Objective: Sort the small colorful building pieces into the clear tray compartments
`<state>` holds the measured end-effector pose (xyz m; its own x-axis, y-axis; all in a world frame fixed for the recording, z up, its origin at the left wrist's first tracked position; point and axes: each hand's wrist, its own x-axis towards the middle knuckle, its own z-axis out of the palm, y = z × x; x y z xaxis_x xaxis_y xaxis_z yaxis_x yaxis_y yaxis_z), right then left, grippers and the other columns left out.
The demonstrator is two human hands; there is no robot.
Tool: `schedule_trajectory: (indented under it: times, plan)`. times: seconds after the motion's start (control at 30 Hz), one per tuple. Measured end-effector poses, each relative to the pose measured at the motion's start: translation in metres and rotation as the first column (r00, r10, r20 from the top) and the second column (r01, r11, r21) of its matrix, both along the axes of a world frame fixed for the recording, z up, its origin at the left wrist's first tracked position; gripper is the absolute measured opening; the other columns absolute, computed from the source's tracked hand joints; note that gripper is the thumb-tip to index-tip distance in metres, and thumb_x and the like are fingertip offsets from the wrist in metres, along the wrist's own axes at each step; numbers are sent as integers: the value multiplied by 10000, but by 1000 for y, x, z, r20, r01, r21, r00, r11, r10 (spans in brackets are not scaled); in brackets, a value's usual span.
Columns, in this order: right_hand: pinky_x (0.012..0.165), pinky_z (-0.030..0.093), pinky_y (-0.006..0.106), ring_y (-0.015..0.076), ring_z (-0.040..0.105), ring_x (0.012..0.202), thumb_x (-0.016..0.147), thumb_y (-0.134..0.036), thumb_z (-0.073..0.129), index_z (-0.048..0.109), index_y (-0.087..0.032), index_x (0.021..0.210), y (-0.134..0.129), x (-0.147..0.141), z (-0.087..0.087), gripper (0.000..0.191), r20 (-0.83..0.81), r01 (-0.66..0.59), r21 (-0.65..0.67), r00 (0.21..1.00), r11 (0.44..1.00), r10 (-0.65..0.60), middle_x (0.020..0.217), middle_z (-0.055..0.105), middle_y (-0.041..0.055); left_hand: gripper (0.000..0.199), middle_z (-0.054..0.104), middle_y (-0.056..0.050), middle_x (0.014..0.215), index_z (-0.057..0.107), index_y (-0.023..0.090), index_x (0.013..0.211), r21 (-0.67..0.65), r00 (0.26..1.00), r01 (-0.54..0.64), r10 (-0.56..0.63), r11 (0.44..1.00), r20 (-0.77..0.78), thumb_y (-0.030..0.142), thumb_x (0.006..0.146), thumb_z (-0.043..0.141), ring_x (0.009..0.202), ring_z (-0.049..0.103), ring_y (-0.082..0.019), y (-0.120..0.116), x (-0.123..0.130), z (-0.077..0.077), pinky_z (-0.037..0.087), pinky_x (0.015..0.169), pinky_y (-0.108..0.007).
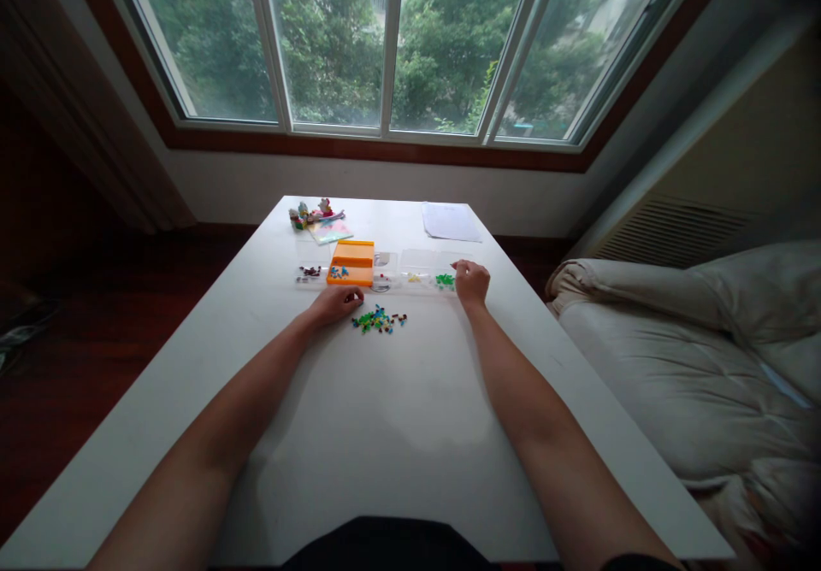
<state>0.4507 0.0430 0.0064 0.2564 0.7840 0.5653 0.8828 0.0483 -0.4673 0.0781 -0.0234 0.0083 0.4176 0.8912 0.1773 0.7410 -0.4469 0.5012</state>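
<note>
A pile of small mixed-colour pieces lies on the white table. Just left of it, my left hand rests with curled fingers near the open orange box, which has blue pieces inside. My right hand is closed at the right end of the clear compartment boxes, beside the green pieces. Whatever either hand pinches is too small to make out. Pale yellow pieces sit in a middle compartment, and dark brown pieces in the left one.
Small colourful figures and a patterned sheet are at the table's far left. White paper lies at the far right. A cushioned seat stands right of the table. Windows are beyond it.
</note>
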Motion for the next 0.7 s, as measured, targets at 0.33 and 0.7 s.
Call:
schedule_trajectory:
  times: [0.33,0.7]
  plan:
    - [883,396,367,264,575,930,988,-288,295,712,-163,868,-4,5,-4,452,-69,23,82,997,996,-17,949,727,125,289,636,4,722,730,212,1020,-37,999,45,-45,998,9,380,822,604,644,527,-137,-5,-2,6,351,610,-247]
    - [850,409,369,239,548,865,978,-305,464,642,-201,758,-25,-48,-2,301,87,-349,218,937,911,338,790,656,74,190,651,-21,818,726,211,943,85,998,43,-47,995,42,308,852,591,703,552,-153,0,1,-2,407,655,-260]
